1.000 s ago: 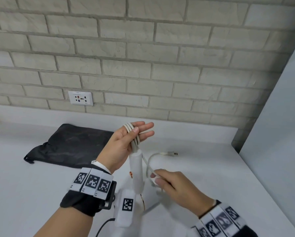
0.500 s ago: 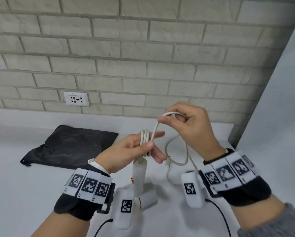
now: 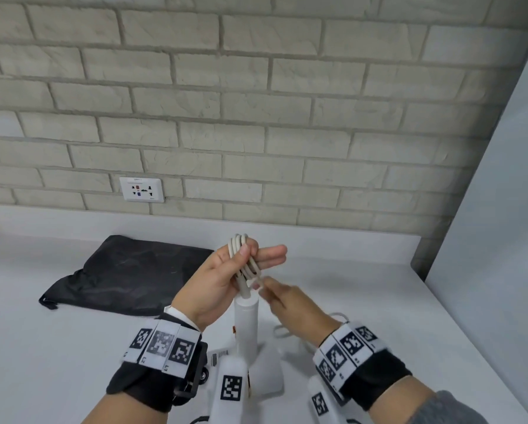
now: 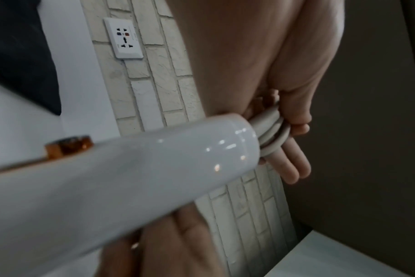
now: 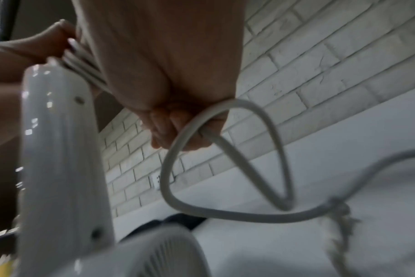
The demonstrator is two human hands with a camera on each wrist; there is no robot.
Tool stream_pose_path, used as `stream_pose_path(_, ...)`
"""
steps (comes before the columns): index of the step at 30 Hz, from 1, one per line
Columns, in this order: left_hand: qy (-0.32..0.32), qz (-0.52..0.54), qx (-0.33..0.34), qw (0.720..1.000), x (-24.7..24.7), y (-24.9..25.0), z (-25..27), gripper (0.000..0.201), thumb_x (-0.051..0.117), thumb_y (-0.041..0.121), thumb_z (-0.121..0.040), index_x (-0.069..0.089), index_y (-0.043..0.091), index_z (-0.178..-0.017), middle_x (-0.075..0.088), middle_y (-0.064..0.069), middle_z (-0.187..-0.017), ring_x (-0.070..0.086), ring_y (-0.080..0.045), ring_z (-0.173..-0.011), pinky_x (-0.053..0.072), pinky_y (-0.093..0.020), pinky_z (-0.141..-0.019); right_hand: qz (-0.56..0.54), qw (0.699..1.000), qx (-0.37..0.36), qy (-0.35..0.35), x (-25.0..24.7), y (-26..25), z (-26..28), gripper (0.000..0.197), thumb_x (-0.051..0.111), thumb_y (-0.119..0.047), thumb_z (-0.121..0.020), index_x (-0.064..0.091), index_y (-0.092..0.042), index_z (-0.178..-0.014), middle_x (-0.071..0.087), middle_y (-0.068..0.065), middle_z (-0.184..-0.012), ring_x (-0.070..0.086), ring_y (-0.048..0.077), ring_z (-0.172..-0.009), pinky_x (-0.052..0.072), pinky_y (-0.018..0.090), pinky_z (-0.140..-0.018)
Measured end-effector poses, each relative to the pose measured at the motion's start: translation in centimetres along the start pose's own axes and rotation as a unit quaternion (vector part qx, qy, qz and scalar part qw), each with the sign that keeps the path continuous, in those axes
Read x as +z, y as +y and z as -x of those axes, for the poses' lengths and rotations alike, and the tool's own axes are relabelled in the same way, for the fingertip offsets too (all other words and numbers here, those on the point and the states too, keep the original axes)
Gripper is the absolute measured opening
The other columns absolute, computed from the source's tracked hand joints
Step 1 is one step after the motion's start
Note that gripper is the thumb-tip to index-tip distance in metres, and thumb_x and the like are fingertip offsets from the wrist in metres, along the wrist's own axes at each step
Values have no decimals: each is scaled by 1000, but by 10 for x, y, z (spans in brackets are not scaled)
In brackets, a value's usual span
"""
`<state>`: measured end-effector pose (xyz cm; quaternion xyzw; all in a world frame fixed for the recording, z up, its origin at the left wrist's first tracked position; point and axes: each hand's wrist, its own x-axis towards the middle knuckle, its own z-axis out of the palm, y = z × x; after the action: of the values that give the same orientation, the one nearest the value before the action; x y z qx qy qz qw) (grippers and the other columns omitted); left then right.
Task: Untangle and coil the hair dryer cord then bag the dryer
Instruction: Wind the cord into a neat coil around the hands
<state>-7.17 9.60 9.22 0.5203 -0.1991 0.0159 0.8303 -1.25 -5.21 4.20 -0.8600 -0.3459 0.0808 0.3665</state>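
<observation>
The white hair dryer [image 3: 247,325] stands with its handle up and its head on the counter. Above the handle's end my left hand [image 3: 226,280] holds several loops of the pale cord [image 3: 241,255], thumb pressed over them, fingers stretched out. My right hand [image 3: 287,301] sits just right of the handle and grips a loose length of cord [image 5: 225,211], which hangs in a loop below its curled fingers. The handle [image 4: 130,168] and the looped cord [image 4: 272,138] fill the left wrist view. The black bag [image 3: 128,273] lies flat at the left.
A brick wall with a white socket [image 3: 141,190] runs along the back of the white counter [image 3: 363,286]. A pale panel [image 3: 501,240] rises at the right edge. Slack cord [image 3: 287,332] trails on the counter behind my right wrist.
My right hand came down from above the coil to the base of the loops beside the handle, bringing the cord with it. The left hand kept its hold on the loops.
</observation>
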Motion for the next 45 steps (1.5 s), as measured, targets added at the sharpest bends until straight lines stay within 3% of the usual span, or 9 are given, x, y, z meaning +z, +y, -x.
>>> stream_pose_path(8, 97, 115, 41, 988, -14, -1, -3, 45, 86, 38, -51, 72, 11, -85, 71, -3, -76, 70, -16, -75, 55, -23, -72, -29, 998, 11, -63, 21, 37, 36, 31, 33, -9, -94, 45, -36, -103, 37, -10, -60, 39, 2, -49, 35, 13, -54)
stream_pose_path(14, 135, 115, 76, 981, -21, 9, -1, 26, 54, 30, -81, 55, 7, -93, 50, 9, -51, 52, -7, -49, 52, -21, -71, 245, 961, 83, 100, -5, 104, 48, 24, 56, -7, -84, 61, -21, -103, 63, 0, -94, 57, 24, -92, 36, 34, -74)
stream_pose_path(18, 141, 97, 89, 981, -21, 21, -1, 25, 38, 24, -85, 55, 9, -97, 44, 10, -47, 47, -6, -46, 52, -17, -68, 187, 919, 243, 250, -38, 125, 53, 20, 40, -11, -94, 52, -9, -110, 56, 17, -105, 57, 33, -87, 40, 34, -66)
stream_pose_path(22, 108, 73, 85, 988, -22, 16, -3, 31, 65, 34, -75, 62, 11, -94, 48, 9, -49, 50, -7, -47, 53, -18, -70, 228, 924, 305, 33, -57, 109, 44, 61, 54, -39, -88, 26, -16, -137, 39, 13, -133, 52, 30, -112, 46, 37, -87)
stream_pose_path(25, 84, 41, 63, 994, -25, 10, -3, 43, 79, 43, -61, 62, 12, -86, 52, 8, -53, 53, -9, -51, 53, -20, -73, 223, 945, 234, -49, -65, 68, 28, 97, 67, -41, -78, 1, -20, -146, 22, 13, -147, 28, 30, -134, 32, 44, -107)
stream_pose_path(30, 67, 1, 19, 998, -13, 8, -2, 20, 53, 30, -84, 52, 10, -84, 52, 6, -50, 56, -10, -50, 53, -21, -73, 53, 998, -21, 33, -56, -16, 3, 72, 51, -20, -91, 5, -26, -146, 22, -1, -151, 20, 13, -140, 19, 27, -112)
stream_pose_path(33, 58, -13, -10, 998, -9, 12, 0, 22, 37, 21, -92, 52, 8, -81, 49, 5, -47, 55, -11, -48, 53, -22, -73, -15, 998, -54, 29, -36, -39, -19, 56, 38, -23, -97, 11, -27, -146, 27, 1, -150, 28, 15, -138, 24, 32, -114)
stream_pose_path(39, 48, 23, 7, 999, -13, 12, 1, 24, 62, 32, -73, 61, 8, -77, 72, -5, -72, 69, -17, -67, 55, -23, -65, -57, 997, -43, -25, -8, -32, -30, 26, 31, -24, -99, 50, -22, -116, 52, 0, -70, 53, 17, -56, 50, 31, -63)
stream_pose_path(45, 113, -32, 47, 992, -20, 12, -1, 34, 55, 29, -80, 56, 17, -111, 71, 2, -110, 66, -12, -103, 49, -23, -92, 182, 971, -40, -151, 0, -32, 5, 36, 36, -18, -97, 33, -17, -133, 60, 17, -114, 55, 20, -89, 43, 31, -74)
